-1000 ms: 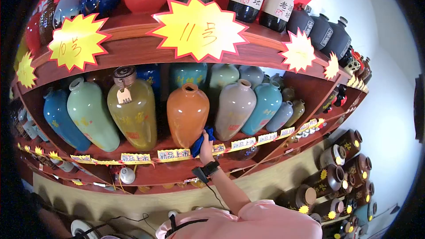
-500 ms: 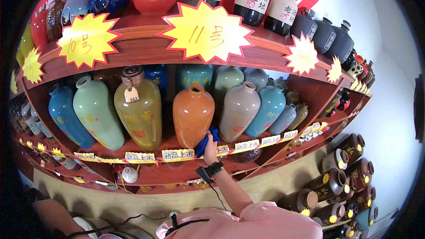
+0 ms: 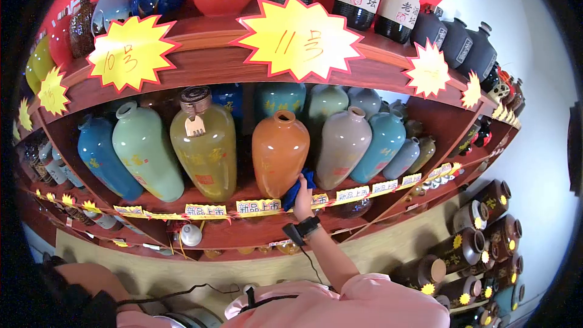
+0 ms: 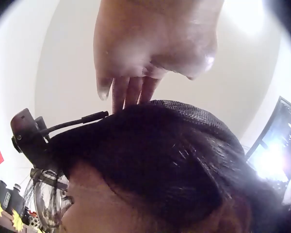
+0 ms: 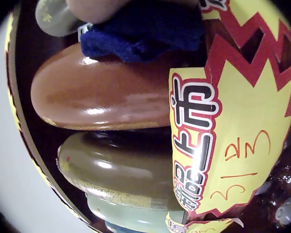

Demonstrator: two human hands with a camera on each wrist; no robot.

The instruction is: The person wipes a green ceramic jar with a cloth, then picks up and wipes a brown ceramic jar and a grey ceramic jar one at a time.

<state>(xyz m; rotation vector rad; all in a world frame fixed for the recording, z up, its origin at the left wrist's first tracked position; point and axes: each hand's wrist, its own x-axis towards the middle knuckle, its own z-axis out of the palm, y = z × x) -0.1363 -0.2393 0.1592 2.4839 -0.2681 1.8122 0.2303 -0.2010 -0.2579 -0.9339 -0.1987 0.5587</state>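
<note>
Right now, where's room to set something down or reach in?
Bare: tan floor between the red wooden shelving and round brown jars; a narrow gap between the glossy orange jar and olive jar. Crowded: the orange jar's other side, where the right hand holds a blue cloth.

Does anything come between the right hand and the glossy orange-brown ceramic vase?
Only the dark blue cloth in the right hand, at the lower side of the vase. The yellow-and-red paper label strip runs along the shelf edge, but the hand reaches past it; no other vase stands between.
</note>
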